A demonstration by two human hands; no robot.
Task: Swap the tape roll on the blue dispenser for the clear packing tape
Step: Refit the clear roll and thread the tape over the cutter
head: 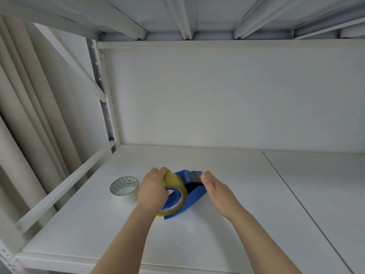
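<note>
You're gripping the clear packing tape roll [176, 183] with your left hand [153, 189]. The fingers are curling over its top and far side, and the thumb side is lying against the near face by the core. The roll is standing on edge in the blue dispenser [194, 196], apparently already on the blue hub [173, 198], with its open core facing you and slightly right. The dispenser is lying on the white shelf [237, 224] with its long axis running from near-left, where the roll is sitting, to far-right, where the cutter end [194, 176] is pointing away. This axis is what the next move depends on: a strip of tape seems to be stretching from the roll top toward the cutter end, and your right hand [217, 191] is the nearer one to it. That hand is reaching in from the right, palm facing left, fingers straight and together, and it is holding nothing. Its fingertips are touching or sitting just beside the cutter end; I can't tell which. The white roll [124, 187] is lying flat on the shelf just beside your left hand, off the dispenser. My judgement is that the swap is mostly done and you're now seating or threading the tape.
</note>
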